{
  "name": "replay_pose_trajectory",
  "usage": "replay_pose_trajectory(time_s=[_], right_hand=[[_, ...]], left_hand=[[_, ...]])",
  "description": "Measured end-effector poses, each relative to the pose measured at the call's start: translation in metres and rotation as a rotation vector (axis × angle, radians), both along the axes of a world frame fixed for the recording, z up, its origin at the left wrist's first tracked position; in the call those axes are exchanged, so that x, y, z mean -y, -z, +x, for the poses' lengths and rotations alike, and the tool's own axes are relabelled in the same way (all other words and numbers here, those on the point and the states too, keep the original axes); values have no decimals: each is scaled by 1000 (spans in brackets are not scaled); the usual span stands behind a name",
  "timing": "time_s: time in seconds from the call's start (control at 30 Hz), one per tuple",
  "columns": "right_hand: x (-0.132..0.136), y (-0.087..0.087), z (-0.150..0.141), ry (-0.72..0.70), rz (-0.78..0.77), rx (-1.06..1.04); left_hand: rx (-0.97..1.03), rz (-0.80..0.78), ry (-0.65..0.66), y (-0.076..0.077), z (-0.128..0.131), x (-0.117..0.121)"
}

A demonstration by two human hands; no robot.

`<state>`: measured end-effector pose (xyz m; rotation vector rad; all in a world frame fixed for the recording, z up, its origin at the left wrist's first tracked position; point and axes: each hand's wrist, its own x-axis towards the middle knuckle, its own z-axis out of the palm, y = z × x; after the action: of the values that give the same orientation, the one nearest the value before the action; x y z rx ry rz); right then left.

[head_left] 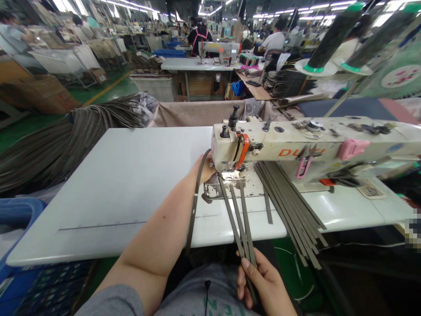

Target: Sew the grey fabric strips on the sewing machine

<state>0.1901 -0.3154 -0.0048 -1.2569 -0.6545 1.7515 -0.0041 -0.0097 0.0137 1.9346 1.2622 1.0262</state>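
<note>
my left forearm (161, 224) stretches diagonally up to the needle end of the sewing machine (312, 134), bent slightly at the elbow (140, 270), bare skin showing along its length. my left hand (207, 170) sits at the machine's left side, its fingers mostly hidden behind the head. on the near side of the machine, low by my lap, my right hand (263, 281) is closed in a grip, thumb (251, 270) laid on top, fingers (241, 287) curled underneath.
</note>
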Motion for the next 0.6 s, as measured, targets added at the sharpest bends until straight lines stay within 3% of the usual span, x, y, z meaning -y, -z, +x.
replay_pose_trajectory(time_s=[0.27, 0.6], right_hand=[[-1, -1, -7, 26, 29, -28], [-3, 1, -10, 48, 12, -12]], left_hand=[[47, 11, -101, 10, 9, -5], [93, -18, -93, 14, 10, -8]])
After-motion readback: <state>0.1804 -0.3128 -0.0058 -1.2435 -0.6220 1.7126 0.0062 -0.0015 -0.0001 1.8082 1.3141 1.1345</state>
